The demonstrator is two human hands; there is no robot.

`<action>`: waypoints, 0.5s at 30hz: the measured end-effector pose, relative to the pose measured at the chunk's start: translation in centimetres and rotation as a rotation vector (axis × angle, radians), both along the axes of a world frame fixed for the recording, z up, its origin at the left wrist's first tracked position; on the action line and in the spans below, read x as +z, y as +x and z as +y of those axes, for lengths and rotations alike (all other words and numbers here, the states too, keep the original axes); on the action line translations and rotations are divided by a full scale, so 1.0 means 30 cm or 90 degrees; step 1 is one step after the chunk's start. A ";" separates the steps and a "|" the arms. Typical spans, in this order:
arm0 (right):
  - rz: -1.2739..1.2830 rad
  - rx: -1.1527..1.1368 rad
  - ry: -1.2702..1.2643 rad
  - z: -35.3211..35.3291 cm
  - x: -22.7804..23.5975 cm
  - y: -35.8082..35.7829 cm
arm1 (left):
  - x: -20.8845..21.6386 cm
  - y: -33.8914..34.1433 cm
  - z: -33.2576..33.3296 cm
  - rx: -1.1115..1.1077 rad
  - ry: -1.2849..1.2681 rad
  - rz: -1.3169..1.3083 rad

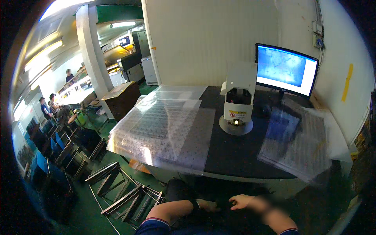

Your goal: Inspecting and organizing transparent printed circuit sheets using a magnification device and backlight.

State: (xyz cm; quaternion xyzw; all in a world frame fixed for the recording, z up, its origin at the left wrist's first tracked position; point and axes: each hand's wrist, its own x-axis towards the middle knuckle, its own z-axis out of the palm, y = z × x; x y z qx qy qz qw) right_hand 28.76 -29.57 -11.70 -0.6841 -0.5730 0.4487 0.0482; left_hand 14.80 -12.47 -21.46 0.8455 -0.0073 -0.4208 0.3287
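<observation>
My left hand (207,205) rests low over my lap, in front of the desk's near edge; its fingers lie in shadow and are hard to make out. Across from it is my right hand (239,201), fingers loosely bent and apart, with nothing visible in it. Neither hand touches the desk. On the dark desktop (223,156) stands a white inspection device (238,107) with a round metal base (235,127) and a small lit spot. Clear patterned plastic sheets (164,133) cover the desk's left side, and another stack of sheets (295,141) lies at the right.
A monitor (287,70) with a bluish picture stands at the back right. Metal racks (125,196) sit on the green floor at my left. Beyond the desk are a brown box (119,100), a white pillar (92,58) and several people at a bright table (76,98).
</observation>
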 end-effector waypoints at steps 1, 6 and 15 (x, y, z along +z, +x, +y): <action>-0.006 0.031 0.024 0.046 -0.046 -0.008 | 0.094 -0.023 0.010 0.030 0.008 0.033; -0.060 0.097 -0.006 0.143 -0.333 -0.093 | 0.106 -0.117 0.092 0.088 0.012 0.042; -0.071 0.184 -0.244 0.173 -0.446 -0.031 | 0.084 -0.207 0.189 0.120 -0.014 -0.033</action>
